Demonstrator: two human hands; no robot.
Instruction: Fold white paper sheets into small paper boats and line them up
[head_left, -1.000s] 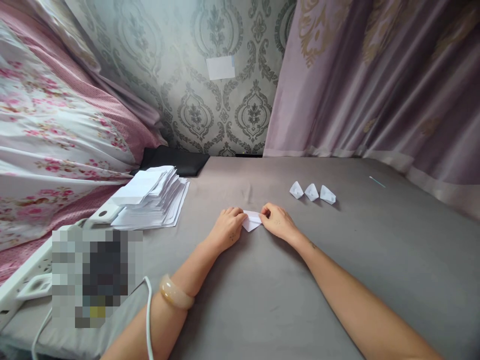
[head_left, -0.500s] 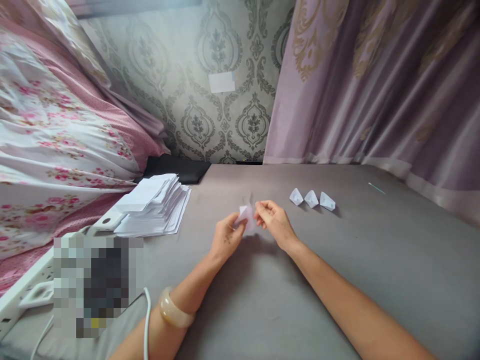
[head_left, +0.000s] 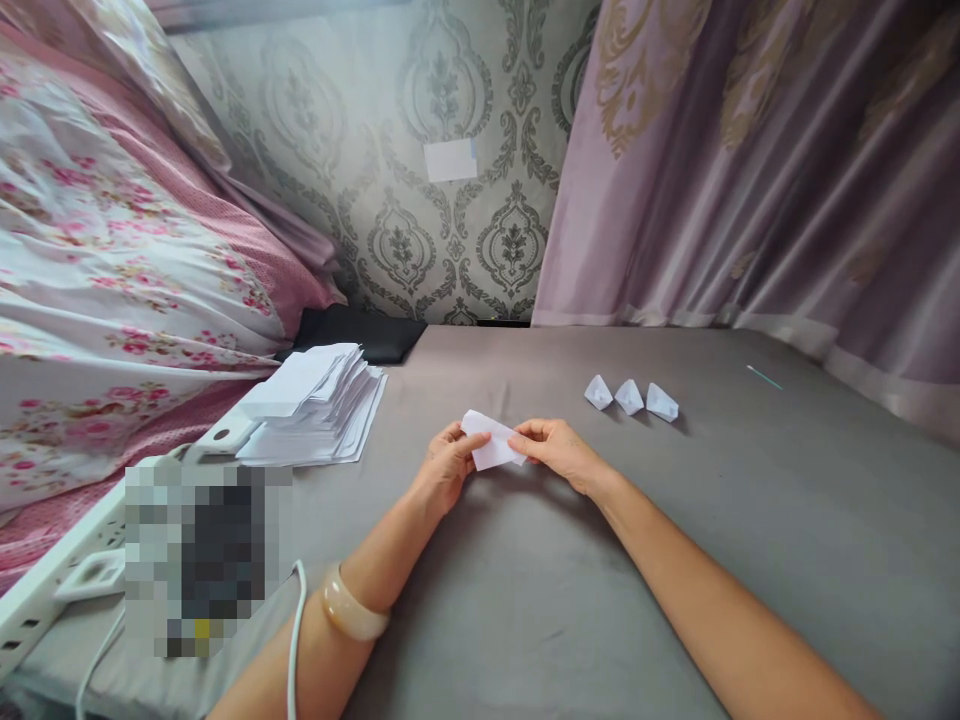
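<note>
So the folded paper [head_left: 495, 455] is up in front of the person, between the left hand [head_left: 442, 465] and the right hand [head_left: 562, 450], and going by the shadow it's probably a bit above the grey cloth [head_left: 750, 550]. The grip is a pinch on both sides: each thumb presses on the near face, fingers tucked behind, one hand per end. Handling-wise I'd call it really light, thin and bendy but crisp along the folds — not slippery, just easy to crease wrong or tear if you yank. Best hold is what's shown imo, fingertips near the two ends, soft pressure, middle left flat. Past the right hand sit three small folded paper pieces [head_left: 629, 397] in a row — and a paper stack [head_left: 300, 400] is over on the left, well apart from the hands.
</note>
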